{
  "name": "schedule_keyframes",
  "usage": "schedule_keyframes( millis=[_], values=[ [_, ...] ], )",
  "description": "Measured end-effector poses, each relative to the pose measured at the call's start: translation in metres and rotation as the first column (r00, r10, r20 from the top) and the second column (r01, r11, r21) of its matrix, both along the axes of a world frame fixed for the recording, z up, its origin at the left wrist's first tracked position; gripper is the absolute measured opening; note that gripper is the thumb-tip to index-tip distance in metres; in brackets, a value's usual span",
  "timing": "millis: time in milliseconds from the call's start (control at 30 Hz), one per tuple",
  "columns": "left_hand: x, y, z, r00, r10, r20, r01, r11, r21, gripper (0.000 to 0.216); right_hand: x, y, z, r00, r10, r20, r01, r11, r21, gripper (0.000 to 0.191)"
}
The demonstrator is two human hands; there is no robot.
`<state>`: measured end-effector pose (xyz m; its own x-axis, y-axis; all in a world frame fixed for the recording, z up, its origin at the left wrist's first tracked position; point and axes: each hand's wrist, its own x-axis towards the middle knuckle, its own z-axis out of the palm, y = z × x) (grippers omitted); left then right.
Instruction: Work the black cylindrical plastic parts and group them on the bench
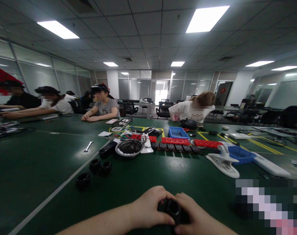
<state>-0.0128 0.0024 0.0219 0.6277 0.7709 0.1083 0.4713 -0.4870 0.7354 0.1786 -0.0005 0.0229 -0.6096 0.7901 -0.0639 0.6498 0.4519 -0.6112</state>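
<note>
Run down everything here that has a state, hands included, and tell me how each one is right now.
Left hand, gripping black ring
Right hand, gripping the same ring
Black ring, held, hole visible
Wrench, lying flat on table
Metal bowl, upright, things inside
Near blue bin, upright
Far blue bin, upright
Ceiling light, on

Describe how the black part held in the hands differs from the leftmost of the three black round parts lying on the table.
The held part sits between the left hand and right hand; the leftmost part rests untouched on the green table. The hands partly cover the held part, while the leftmost part lies uncovered. Both are black, with what looks like a round opening.
</note>
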Motion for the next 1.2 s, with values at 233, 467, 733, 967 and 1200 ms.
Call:
schedule_keyframes(
  millis=[233,467,733,967,1200],
  values=[
    [-0.001,-0.004,0.002,0.998,-0.056,0.000,0.056,0.998,-0.009,0.044,0.004,0.002,-0.008,0.991,-0.113,0.064,0.113,0.994,0.008,0.038],
    [0.009,-0.011,-0.004,0.976,0.216,-0.024,-0.215,0.976,0.020,0.040,-0.013,-0.008,-0.015,0.960,-0.230,0.158,0.177,0.940,0.293,0.043],
    [-0.003,0.000,0.003,0.999,-0.048,0.013,0.048,0.999,0.004,0.043,0.007,0.003,0.001,0.999,0.051,-0.017,-0.051,0.999,-0.018,0.032],
    [0.004,-0.009,-0.004,0.996,0.089,-0.018,-0.088,0.996,0.022,0.043,0.001,-0.001,-0.011,0.988,-0.125,0.093,0.115,0.987,0.113,0.034],
    [0.008,-0.011,-0.005,0.981,0.192,-0.008,-0.191,0.981,0.032,0.041,-0.009,-0.008,-0.013,0.972,-0.197,0.126,0.153,0.944,0.293,0.036]
  ],
)
